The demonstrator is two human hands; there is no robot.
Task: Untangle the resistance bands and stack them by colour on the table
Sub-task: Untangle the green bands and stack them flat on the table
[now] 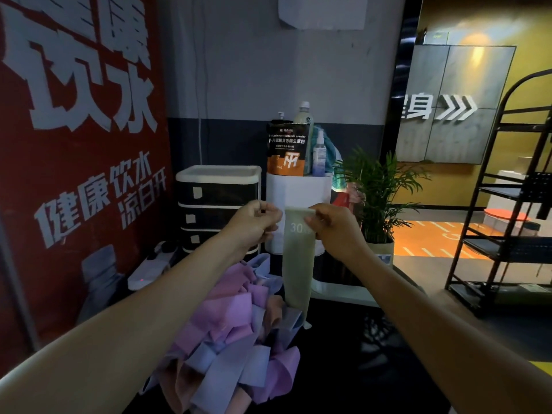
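The fingertips of the right hand [334,227] pinch the top edge of a pale greenish, translucent flat rubber resistance band [297,261] printed with "30", holding it up so it hangs straight down, its lower end reaching the heap below. The left hand [254,224] is curled beside the band's other top corner; whether its fingers actually grip the band I cannot tell. Beneath the forearms lies a tangled heap of pink, lilac, pale blue and salmon flat bands [236,339] on the dark glossy table [358,369], with no sorted stacks visible. This looks like the step of separating one band from the tangle; next it likely needs lifting fully clear, then laying flat on bare table to begin a stack for its colour
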